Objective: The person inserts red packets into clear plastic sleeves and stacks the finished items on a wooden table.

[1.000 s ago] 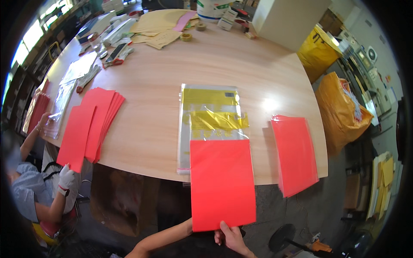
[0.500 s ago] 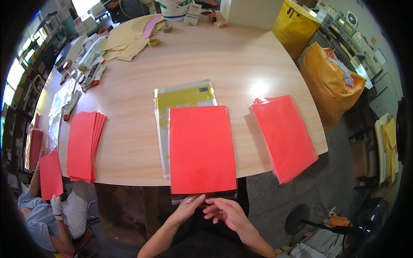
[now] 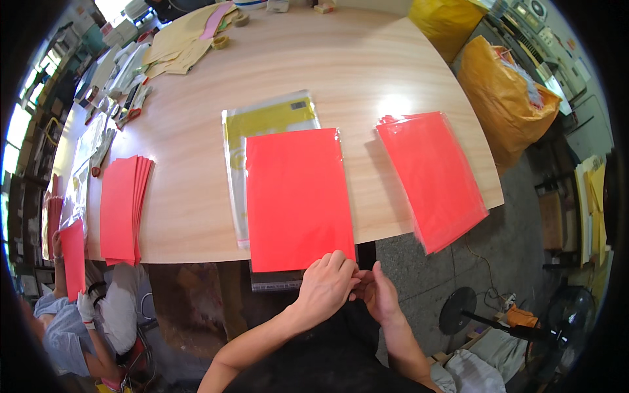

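The red sheet [image 3: 298, 196] lies just beyond the curled left hand [image 3: 327, 283] and half-open right hand [image 3: 379, 295]; any grip is unclear. Uneven pulling could crease its clear sleeve [image 3: 276, 282].

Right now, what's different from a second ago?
The red paper slid forward over the clear bags. The left hand came from underneath to the paper's near right corner, beside the right hand; their grip is unclear. The red pile on the right stayed put.

Left hand [image 3: 327, 285], back upward; right hand [image 3: 381, 296] beside, palm inward.
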`<state>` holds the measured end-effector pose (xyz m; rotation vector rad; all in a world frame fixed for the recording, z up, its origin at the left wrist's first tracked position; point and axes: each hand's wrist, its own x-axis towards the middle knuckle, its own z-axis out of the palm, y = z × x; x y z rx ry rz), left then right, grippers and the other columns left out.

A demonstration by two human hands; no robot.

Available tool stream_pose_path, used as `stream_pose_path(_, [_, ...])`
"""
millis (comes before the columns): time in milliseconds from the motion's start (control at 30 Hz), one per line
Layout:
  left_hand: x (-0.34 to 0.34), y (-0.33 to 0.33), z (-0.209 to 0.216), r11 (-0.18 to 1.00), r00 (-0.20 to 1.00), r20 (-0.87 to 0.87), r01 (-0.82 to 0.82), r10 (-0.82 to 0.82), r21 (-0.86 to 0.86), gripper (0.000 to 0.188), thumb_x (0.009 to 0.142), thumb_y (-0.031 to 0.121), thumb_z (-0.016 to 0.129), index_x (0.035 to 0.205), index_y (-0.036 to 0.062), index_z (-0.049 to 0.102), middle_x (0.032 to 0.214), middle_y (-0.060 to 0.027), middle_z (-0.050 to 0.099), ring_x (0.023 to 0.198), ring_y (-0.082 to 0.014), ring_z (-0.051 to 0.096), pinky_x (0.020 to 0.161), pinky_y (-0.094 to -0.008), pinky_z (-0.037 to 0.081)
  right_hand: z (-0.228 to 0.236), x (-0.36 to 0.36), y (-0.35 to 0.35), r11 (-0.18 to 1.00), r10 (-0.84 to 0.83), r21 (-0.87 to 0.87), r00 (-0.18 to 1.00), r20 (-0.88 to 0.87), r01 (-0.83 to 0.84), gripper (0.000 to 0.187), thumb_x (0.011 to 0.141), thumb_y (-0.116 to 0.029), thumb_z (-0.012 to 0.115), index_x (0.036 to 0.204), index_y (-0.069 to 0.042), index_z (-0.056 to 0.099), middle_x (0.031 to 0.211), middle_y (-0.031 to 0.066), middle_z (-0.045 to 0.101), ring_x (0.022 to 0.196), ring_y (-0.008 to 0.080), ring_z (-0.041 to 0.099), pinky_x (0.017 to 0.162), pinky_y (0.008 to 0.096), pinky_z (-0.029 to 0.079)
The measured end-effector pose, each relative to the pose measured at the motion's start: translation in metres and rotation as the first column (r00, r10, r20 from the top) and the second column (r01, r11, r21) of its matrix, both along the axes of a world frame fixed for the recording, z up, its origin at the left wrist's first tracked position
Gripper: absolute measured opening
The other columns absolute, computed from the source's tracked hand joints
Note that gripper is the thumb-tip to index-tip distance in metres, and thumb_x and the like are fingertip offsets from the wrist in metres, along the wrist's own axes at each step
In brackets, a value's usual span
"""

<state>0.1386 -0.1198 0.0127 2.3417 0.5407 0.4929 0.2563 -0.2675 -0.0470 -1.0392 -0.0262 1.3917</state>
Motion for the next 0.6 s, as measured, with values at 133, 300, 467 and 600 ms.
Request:
stream_pose_path(133, [0.001,-0.008,-0.005,1.000,0.998,-0.070,-0.007,0.006,-0.017,0.014,0.081,0.013,0.072,0.087,0.0056,0.061,0.086,-0.0097,0.054,0.078,-0.0289,0.058,0.068,-0.0396,0.048,0.009,-0.003,0.004,0.999,0.005,-0.036,0.995,0.096,-0.002,0.065,0.105,-0.057,0.032,0.109,-0.002,0.066,0.100,0.0086,0.070,0.091,0.0195,0.066,0.077,0.0330,0.052])
stream_pose_path(300, [-0.004,-0.017,-0.005,0.999,0.997,-0.078,0.029,-0.028,0.012,0.015,0.084,0.012,0.067,0.085,0.0043,0.054,0.081,-0.0113,0.050,0.074,-0.0292,0.056,0.066,-0.0419,0.047,-0.009,0.009,0.027,0.992,0.109,-0.088,0.967,0.231,-0.091,0.050,0.104,-0.044,0.050,0.091,0.000,0.070,0.084,0.0082,0.070,0.074,0.0149,0.065,0.070,0.0286,0.052])
stream_pose_path(467, [-0.125,0.037,0.014,0.770,0.970,-0.092,0.119,-0.224,-0.626,0.013,0.086,0.013,0.074,0.086,0.0079,0.062,0.085,-0.0074,0.058,0.083,-0.0215,0.062,0.072,-0.0320,0.051,0.013,-0.003,0.049,0.975,0.061,-0.220,0.942,0.330,0.014,0.047,0.100,-0.041,0.059,0.073,-0.004,0.066,0.065,0.0080,0.067,0.058,0.0158,0.065,0.056,0.0270,0.050])
stream_pose_path(600, [-0.348,0.065,-0.101,0.163,0.548,-0.381,-0.703,0.745,-0.693,0.021,0.098,0.019,0.061,0.082,0.0063,0.064,0.074,0.0006,0.060,0.069,-0.0093,0.055,0.062,-0.0271,0.048,0.006,-0.005,0.047,0.984,0.121,-0.166,0.929,0.351,-0.065,0.048,0.102,-0.040,0.057,0.078,0.000,0.070,0.071,0.0101,0.071,0.063,0.0157,0.067,0.062,0.0268,0.051])
